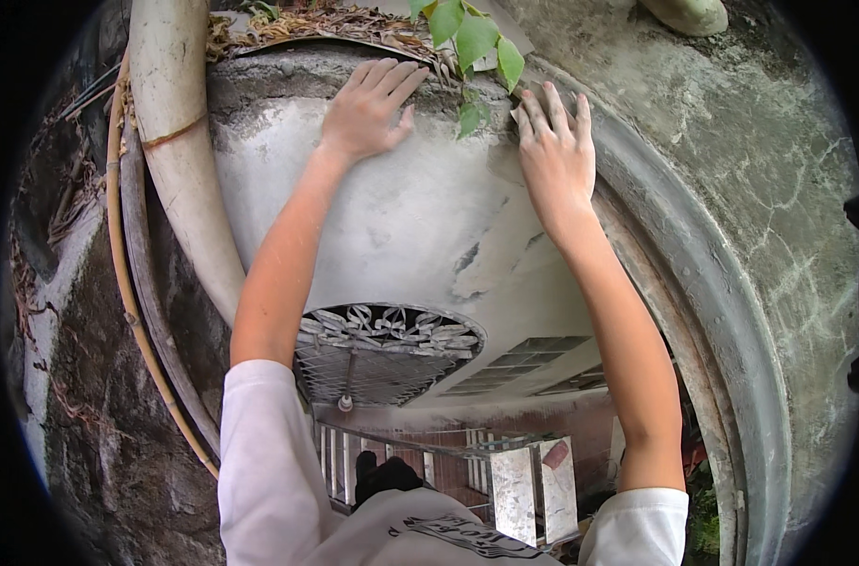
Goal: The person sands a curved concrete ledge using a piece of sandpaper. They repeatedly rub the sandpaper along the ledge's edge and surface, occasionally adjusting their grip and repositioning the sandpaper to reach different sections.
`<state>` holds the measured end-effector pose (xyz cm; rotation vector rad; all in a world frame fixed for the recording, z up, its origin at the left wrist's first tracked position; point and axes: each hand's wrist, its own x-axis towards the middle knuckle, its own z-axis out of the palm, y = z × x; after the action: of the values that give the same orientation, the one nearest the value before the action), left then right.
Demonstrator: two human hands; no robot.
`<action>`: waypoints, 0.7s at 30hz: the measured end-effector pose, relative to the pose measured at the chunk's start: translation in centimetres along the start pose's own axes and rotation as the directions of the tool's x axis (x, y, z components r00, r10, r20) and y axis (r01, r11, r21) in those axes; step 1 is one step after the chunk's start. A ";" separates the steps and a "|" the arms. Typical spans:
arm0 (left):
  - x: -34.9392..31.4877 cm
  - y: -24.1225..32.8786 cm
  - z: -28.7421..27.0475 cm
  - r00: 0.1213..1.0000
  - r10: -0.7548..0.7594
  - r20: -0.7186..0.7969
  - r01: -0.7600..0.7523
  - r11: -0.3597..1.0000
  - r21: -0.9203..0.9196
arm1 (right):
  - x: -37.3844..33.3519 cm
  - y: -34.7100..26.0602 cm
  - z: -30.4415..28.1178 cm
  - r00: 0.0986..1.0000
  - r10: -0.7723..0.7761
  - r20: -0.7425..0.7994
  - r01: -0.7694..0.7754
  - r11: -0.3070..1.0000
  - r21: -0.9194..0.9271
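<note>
Fingers of L hand (365, 113): straight, slightly spread, thumb out to the side; nothing seen in grasp. R hand (557, 160): fingers extended, a bit apart, tips smudged w/ whitish dust; no grasped obj. visible, palm side hidden. Both backs up, well apart.

L fingertips at the rough grey concrete top edge (278, 83) of a smooth off-white plastered wall (382, 226); wall lies under & betw. both forearms. R fingertips at same edge, just beside a curved grey pipe-like rim (722, 274); exact contact can't tell.

Betw. hands: green broad-leaved sprig (476, 42), hanging over edge. Behind L fingertips: heap of brown dry leaves (325, 24).

Further L: thick off-white pipe (175, 123) w/ brown band, then thin tan bamboo-like pole (127, 283), dark rough rock face (118, 453).

Further R, past rim: cracked grey concrete slab (778, 179); pale rounded stone-like lump (692, 14) at top.

Below, betw. arms: white scrollwork window grille (391, 330), round white bulb (345, 403) near it; lower, two pale upright panels (514, 495), side by side.
</note>
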<state>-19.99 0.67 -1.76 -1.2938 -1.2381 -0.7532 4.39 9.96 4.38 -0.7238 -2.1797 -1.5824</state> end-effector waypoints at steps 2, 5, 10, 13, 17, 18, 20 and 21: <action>0.0 0.2 0.1 1.000 -0.026 -0.013 0.026 0.999 -0.024 | 0.1 -0.3 0.3 0.998 -0.008 -0.062 0.009 1.000 0.013; 0.0 0.7 0.1 0.997 -0.066 -0.036 0.064 0.997 -0.049 | 2.0 -0.8 0.7 0.999 -0.001 -0.044 0.002 1.000 0.022; 0.2 0.9 -0.1 0.995 -0.099 -0.026 0.096 0.990 -0.098 | 1.5 -0.5 1.0 0.999 -0.012 -0.048 0.013 1.000 0.016; 0.5 0.9 -0.4 0.996 -0.091 -0.026 0.087 0.987 -0.133 | 1.1 -0.5 1.1 0.995 0.015 -0.097 -0.007 0.996 0.089; 0.6 0.9 -0.4 0.994 -0.098 -0.043 0.092 0.988 -0.124 | 3.2 0.2 1.2 0.995 -0.018 -0.093 0.023 0.998 0.053; 0.6 0.8 -0.4 0.994 -0.097 -0.047 0.091 0.989 -0.119 | 3.8 0.4 1.1 0.995 -0.003 -0.102 0.014 0.994 0.108; 0.6 0.7 -0.4 0.994 -0.087 -0.061 0.079 0.990 -0.116 | 3.9 0.7 0.8 0.990 -0.045 -0.133 0.059 0.993 0.100; 0.6 0.6 -0.4 0.994 -0.075 -0.075 0.066 0.990 -0.122 | 3.6 0.8 0.6 0.993 -0.069 -0.092 0.079 0.991 0.106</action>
<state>-19.14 0.58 -1.29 -1.3090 -1.1947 -0.9327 1.93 11.39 6.81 -0.5357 -2.2322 -1.4863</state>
